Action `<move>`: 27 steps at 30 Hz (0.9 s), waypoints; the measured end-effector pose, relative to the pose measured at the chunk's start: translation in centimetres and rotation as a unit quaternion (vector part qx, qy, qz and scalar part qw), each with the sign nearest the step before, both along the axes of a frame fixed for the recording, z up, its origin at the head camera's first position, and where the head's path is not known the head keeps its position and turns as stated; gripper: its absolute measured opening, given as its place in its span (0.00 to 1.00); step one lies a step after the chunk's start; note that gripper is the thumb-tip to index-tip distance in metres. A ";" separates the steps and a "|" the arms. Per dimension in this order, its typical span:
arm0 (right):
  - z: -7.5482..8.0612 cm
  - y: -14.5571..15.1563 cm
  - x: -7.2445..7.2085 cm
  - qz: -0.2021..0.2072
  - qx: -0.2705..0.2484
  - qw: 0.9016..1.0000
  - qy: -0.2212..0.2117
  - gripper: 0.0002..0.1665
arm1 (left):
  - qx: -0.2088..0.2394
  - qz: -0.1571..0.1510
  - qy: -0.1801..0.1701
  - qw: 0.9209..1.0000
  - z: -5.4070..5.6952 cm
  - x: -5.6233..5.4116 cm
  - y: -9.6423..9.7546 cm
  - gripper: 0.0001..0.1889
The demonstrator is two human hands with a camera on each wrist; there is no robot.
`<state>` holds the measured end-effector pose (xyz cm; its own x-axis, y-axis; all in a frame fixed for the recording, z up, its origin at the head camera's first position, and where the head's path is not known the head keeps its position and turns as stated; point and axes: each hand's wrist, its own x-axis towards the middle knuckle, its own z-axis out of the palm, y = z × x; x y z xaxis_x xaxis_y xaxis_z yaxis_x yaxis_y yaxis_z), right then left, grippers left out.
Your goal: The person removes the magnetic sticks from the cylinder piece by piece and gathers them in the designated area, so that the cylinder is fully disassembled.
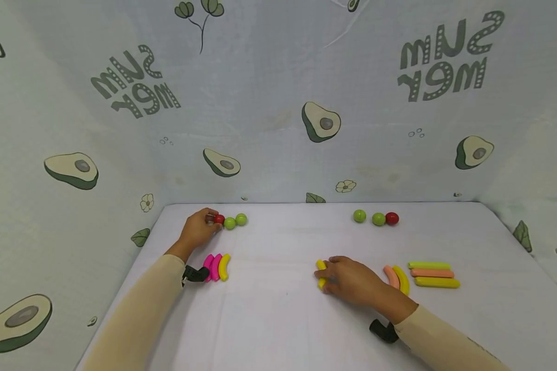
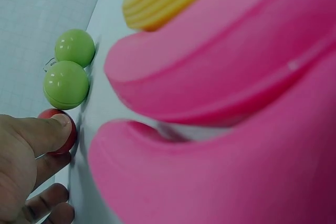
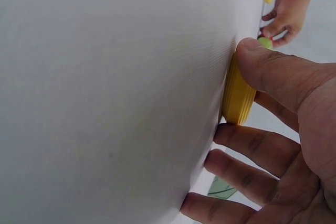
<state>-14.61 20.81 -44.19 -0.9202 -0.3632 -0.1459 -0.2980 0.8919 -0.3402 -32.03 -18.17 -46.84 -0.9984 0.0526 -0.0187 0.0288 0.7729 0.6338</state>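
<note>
At the far left of the head view my left hand (image 1: 200,228) pinches a red ball (image 2: 69,139) between thumb and fingers. Two green balls (image 1: 229,223) lie in line to the right of it. My right hand (image 1: 354,281), near the middle of the table, pinches a yellow curved stick (image 3: 239,94) by its ends, low at the white surface; its other fingers are spread with tips at the cloth. Below the left hand, two pink curved sticks (image 1: 216,266) lie beside another yellow curved stick (image 1: 224,267).
Behind the right wrist lie a peach curved stick (image 1: 391,276) and a yellow one (image 1: 402,280). Further right, three straight sticks (image 1: 432,273) form a stack of rows. Green balls (image 1: 359,216) and a red ball (image 1: 392,218) sit along the far edge. Printed cloth surrounds the table.
</note>
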 end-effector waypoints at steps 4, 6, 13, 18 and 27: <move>0.0 -0.1 0.2 0.003 0.001 1.000 -0.001 0.22 | 0.000 0.003 -0.003 1.000 0.1 0.2 0.1 0.22; 0.1 -0.1 0.4 0.004 -0.002 1.000 -0.001 0.22 | 0.002 0.001 -0.007 1.000 0.2 0.2 0.1 0.23; -0.1 -0.1 1.0 0.006 -0.005 1.000 -0.001 0.22 | 0.001 -0.011 -0.018 1.000 0.6 0.2 -0.2 0.27; -0.1 -0.2 1.2 0.016 -0.006 1.000 0.004 0.22 | -0.009 -0.011 -0.025 1.000 1.0 0.4 -0.4 0.29; -0.3 -0.4 1.4 0.029 0.003 0.999 0.029 0.23 | -0.065 -0.003 0.026 0.998 1.4 1.3 -0.4 0.34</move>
<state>-13.20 20.46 -44.49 -0.9049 -0.4147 -0.0959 -0.3675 0.8748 -0.3156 -30.68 -18.60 -45.42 -0.9978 0.0600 0.0265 0.0650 0.8483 0.5255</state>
